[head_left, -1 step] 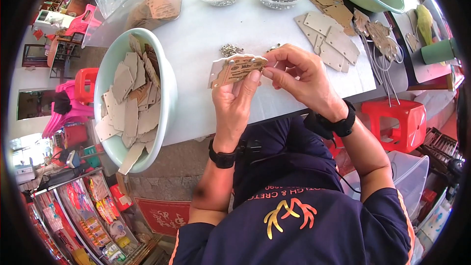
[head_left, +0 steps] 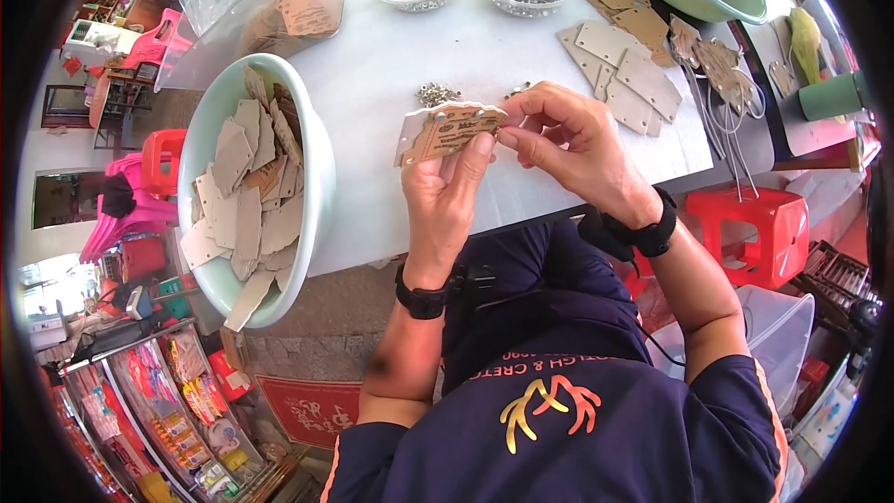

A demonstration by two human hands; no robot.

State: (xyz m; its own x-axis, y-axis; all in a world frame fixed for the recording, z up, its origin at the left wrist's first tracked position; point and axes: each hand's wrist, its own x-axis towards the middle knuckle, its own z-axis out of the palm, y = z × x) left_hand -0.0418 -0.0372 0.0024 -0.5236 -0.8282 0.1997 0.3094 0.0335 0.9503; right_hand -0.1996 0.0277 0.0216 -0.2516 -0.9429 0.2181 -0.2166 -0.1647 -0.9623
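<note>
My left hand (head_left: 440, 210) grips a small stack of brown printed cardboard tags (head_left: 452, 133) above the table, thumb across the front. Small shiny metal pieces show along the tags' upper edge. The thumb and forefinger of my right hand (head_left: 568, 140) are pinched together at the right end of the stack; whatever sits between them is too small and hidden to make out. A little pile of metal rivet-like pieces (head_left: 436, 94) lies on the table just behind the tags, and a few more (head_left: 518, 89) lie behind my right fingers.
A pale green basin (head_left: 317, 214) full of cardboard tags stands at left. Two clear tubs (head_left: 419, 3) (head_left: 528, 9) of small metal pieces are at the back of the white table (head_left: 363, 121). Loose tags (head_left: 643, 93), wire-strung tags (head_left: 724, 70) and another green basin (head_left: 736, 0) lie right.
</note>
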